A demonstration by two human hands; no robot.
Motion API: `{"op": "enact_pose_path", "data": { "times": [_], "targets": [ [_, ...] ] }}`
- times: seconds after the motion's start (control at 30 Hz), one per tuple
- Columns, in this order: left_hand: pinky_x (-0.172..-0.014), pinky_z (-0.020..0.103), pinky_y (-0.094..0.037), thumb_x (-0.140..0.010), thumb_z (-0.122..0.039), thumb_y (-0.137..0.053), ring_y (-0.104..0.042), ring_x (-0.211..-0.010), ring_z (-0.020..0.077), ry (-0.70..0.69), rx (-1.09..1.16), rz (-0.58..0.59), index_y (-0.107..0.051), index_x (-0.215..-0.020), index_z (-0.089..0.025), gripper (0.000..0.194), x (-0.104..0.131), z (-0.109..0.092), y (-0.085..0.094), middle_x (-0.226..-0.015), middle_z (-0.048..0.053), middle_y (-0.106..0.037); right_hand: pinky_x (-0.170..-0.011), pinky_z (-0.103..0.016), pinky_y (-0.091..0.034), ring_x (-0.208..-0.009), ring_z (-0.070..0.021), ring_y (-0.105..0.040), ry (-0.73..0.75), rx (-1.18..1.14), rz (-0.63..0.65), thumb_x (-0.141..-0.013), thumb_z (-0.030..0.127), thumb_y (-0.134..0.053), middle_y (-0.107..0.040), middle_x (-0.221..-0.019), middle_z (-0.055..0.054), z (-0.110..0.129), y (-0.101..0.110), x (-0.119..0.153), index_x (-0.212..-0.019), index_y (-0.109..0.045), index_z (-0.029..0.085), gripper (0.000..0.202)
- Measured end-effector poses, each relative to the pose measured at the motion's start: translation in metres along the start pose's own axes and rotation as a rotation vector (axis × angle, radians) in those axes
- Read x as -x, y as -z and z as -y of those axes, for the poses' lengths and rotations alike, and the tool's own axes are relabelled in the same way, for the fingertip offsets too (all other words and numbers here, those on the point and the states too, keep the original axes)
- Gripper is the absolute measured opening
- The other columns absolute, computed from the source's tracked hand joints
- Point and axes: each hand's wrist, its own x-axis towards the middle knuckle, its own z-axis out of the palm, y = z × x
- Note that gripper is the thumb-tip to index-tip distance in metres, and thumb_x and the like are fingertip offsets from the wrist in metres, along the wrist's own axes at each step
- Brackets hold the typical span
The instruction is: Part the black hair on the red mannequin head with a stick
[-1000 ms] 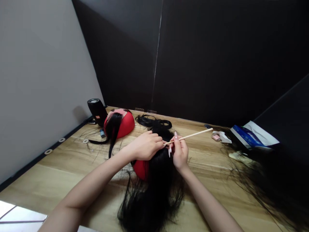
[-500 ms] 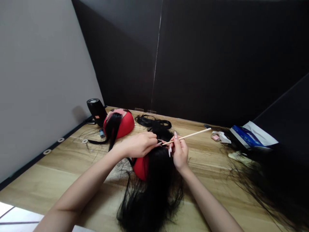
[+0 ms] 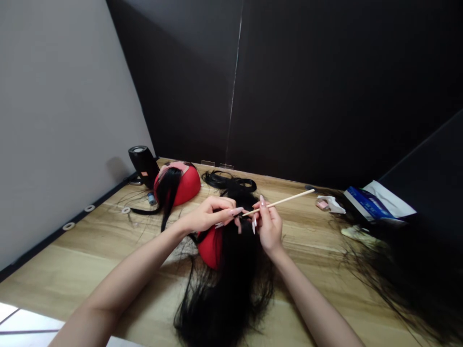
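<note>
Since a second ago, we saw the left hand (image 3: 211,212) shift from lying curled over the hair to a more opened pose, its thumb reaching toward the tip of the pale stick (image 3: 285,199), while the right hand (image 3: 270,224) stayed nearly where it was. We found the stick slanted above the dark hair (image 3: 233,289), its lower tip down at the hair between both hands and its free end pointing up and right. Our right hand grasped the stick between thumb and fingers; we could not tell whether the left fingers pinched any strands. The hair lay over a red dummy head (image 3: 208,250) and spilled toward us across the wooden table (image 3: 152,270).

Just beyond, we had a loop of dark hair (image 3: 249,184), and to its left a second red dummy head (image 3: 190,185) with a dark lock hanging down it. Beside that one stood a black speaker (image 3: 142,164) with a small orange label (image 3: 144,174), its writing too small for us to read. A little blue spool (image 3: 151,198) sat near its foot.

Farther right, we saw a pink piece (image 3: 321,205) by white paper (image 3: 337,206), then a blue packet (image 3: 369,202) whose pale printing we could not make out. Loose hair (image 3: 415,279) lay before it.
</note>
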Motion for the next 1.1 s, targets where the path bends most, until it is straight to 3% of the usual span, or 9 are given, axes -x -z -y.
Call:
{"op": "enact_pose_path", "data": {
  "times": [0.2, 0.4, 0.7, 0.87, 1.1],
  "targets": [
    [-0.062, 0.024, -0.032, -0.093, -0.047, -0.049, -0.038, -0.062, 0.0090, 0.113, 0.041, 0.004, -0.051, -0.062, -0.013, 0.046, -0.003, 0.002, 0.001, -0.067, -0.001, -0.045, -0.041, -0.018, -0.040, -0.039, -0.0055, -0.042, -0.002, 0.028, 0.086, -0.079, 0.058, -0.065, -0.046, -0.047, 0.008, 0.001, 0.004, -0.005, -0.072, -0.054, 0.019, 0.042],
    [-0.064, 0.024, -0.031, -0.094, -0.043, -0.048, -0.038, -0.062, 0.0085, 0.117, 0.065, 0.013, -0.050, -0.064, -0.013, 0.042, -0.002, 0.004, 0.001, -0.067, -0.002, -0.044, -0.043, -0.019, -0.043, -0.040, -0.0061, -0.043, 0.006, 0.104, 0.097, -0.078, 0.057, -0.066, -0.048, -0.047, 0.008, 0.004, 0.004, -0.007, -0.072, -0.054, 0.019, 0.041],
    [-0.060, 0.025, -0.028, -0.092, -0.042, -0.051, -0.035, -0.058, 0.0079, 0.177, 0.214, -0.104, -0.049, -0.062, -0.013, 0.042, -0.004, 0.020, -0.003, -0.063, -0.002, -0.043, -0.054, -0.024, -0.052, -0.041, -0.0063, -0.043, 0.000, 0.210, 0.166, -0.078, 0.057, -0.066, -0.049, -0.050, 0.007, 0.012, 0.004, -0.013, -0.071, -0.056, 0.018, 0.041],
    [-0.057, 0.024, -0.026, -0.089, -0.043, -0.055, -0.034, -0.056, 0.0073, 0.219, 0.287, -0.144, -0.049, -0.062, -0.012, 0.042, -0.004, 0.024, -0.005, -0.061, -0.003, -0.044, -0.054, -0.021, -0.048, -0.050, -0.0086, -0.052, 0.047, 0.324, 0.225, -0.083, 0.056, -0.062, -0.053, -0.056, 0.004, 0.011, 0.006, -0.017, -0.074, -0.059, 0.018, 0.039],
    [-0.056, 0.023, -0.028, -0.085, -0.044, -0.059, -0.034, -0.054, 0.0068, 0.248, 0.357, -0.169, -0.047, -0.062, -0.013, 0.041, -0.007, 0.024, -0.007, -0.059, -0.003, -0.045, -0.045, -0.021, -0.046, -0.039, -0.0063, -0.044, -0.024, 0.245, 0.199, -0.075, 0.064, -0.065, -0.050, -0.050, 0.006, 0.019, 0.002, -0.015, -0.075, -0.060, 0.017, 0.047]
  ]
}}
